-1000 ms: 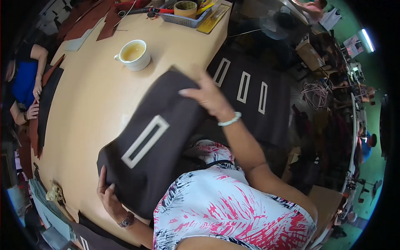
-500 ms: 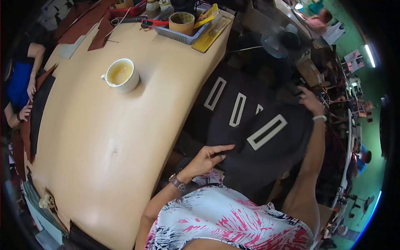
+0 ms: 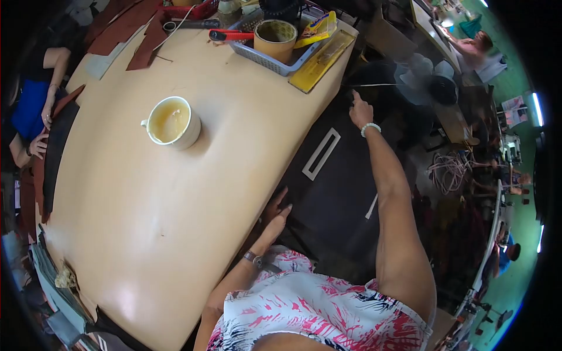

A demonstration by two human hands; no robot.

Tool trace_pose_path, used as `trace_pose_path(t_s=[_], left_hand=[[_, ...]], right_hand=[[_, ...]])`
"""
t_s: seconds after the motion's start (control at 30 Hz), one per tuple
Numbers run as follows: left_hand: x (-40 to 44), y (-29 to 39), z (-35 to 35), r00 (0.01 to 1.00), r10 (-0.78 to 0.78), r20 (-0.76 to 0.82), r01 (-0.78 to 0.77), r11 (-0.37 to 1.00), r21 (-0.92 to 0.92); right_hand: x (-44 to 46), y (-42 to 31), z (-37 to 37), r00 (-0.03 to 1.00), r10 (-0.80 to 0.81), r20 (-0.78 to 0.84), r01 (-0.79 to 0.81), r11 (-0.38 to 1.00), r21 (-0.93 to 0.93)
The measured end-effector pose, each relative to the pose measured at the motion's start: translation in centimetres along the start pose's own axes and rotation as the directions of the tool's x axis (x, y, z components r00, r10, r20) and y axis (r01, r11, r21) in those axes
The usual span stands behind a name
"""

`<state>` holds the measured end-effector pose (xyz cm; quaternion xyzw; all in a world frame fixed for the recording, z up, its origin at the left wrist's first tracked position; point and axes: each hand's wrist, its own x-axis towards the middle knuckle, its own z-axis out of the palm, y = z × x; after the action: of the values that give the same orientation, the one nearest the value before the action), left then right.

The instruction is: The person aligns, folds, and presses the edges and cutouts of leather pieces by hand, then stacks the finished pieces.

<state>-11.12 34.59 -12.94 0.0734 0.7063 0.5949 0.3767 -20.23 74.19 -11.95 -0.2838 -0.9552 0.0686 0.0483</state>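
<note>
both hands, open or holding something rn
Left hand: open, fingers apart, beside the dark sheet.
Right hand: at the sheet's far edge; can't tell if it grips.

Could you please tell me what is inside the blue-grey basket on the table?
The basket holds a tan roll, with a yellow packet towards its right side. The roll hides the floor beneath it, so I cannot tell what lies there.
</note>
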Motion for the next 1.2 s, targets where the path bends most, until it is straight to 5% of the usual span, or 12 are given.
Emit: trace_pose_path(t_s=[0.13, 0.2, 0.27, 0.4, 0.53, 0.73, 0.83, 0.93, 1.0, 1.07, 1.13, 1.2], left_hand=[[0.4, -0.3, -0.2, 0.997, 0.042, -0.071, -0.042, 0.999, 0.006], [-0.7, 2.1, -0.6, 0.995, -0.098, -0.031, 0.097, 0.995, -0.031], [-1.0, 0.5, -0.1, 0.997, -0.026, -0.067, 0.038, 0.982, 0.186], [-1.7, -0.8, 0.8, 0.998, 0.009, 0.055, -0.014, 0.995, 0.099], [-4.1, 5.5, -1.0, 0.974, -0.089, 0.206, 0.052, 0.983, 0.175], [-7.2, 5.7, -2.9, 0.914, 0.291, 0.283, -0.319, 0.946, 0.058], [-11.8, 10.0, -8.1, 0.886, 0.318, 0.339, -0.341, 0.94, 0.011], [-19.1, 9.9, -16.0, 0.907, 0.307, 0.287, -0.343, 0.936, 0.081], [-25.7, 8.9, -21.3, 0.922, 0.382, -0.065, -0.375, 0.921, 0.104], [-29.2, 9.8, -22.2, 0.771, 0.379, -0.513, -0.351, 0.924, 0.154], [-35.4, 6.2, -26.0, 0.376, 0.355, -0.856, -0.23, 0.931, 0.285], [-40.3, 4.5, -27.7, -0.048, 0.355, -0.934, 0.13, 0.929, 0.347]], right_hand=[[0.3, -2.1, 0.4, 0.996, 0.092, 0.021, -0.09, 0.993, -0.07], [-1.0, -3.2, -0.4, 0.98, 0.176, -0.091, -0.172, 0.984, 0.05], [-1.8, -3.6, -0.5, 0.948, 0.246, -0.2, -0.198, 0.952, 0.232], [-6.0, -3.7, -1.3, 0.892, 0.343, -0.295, -0.127, 0.815, 0.565], [-12.5, -8.0, -3.5, 0.881, 0.34, -0.329, -0.006, 0.703, 0.711], [-19.8, -20.5, -8.4, 0.826, 0.04, -0.562, 0.403, 0.656, 0.639], [-22.8, -28.1, -9.1, 0.88, -0.177, -0.441, 0.475, 0.365, 0.801], [-28.5, -36.6, -9.5, 0.878, -0.415, -0.239, 0.289, 0.06, 0.955], [-32.7, -41.1, -9.1, 0.788, -0.597, -0.149, 0.201, 0.021, 0.979], [-33.2, -41.4, -9.9, 0.69, -0.722, -0.055, 0.049, -0.029, 0.998], [-37.6, -44.3, -9.9, 0.578, -0.815, 0.04, -0.068, 0.002, 0.998], [-39.5, -44.7, -10.1, 0.476, -0.872, 0.12, -0.122, 0.069, 0.99]])
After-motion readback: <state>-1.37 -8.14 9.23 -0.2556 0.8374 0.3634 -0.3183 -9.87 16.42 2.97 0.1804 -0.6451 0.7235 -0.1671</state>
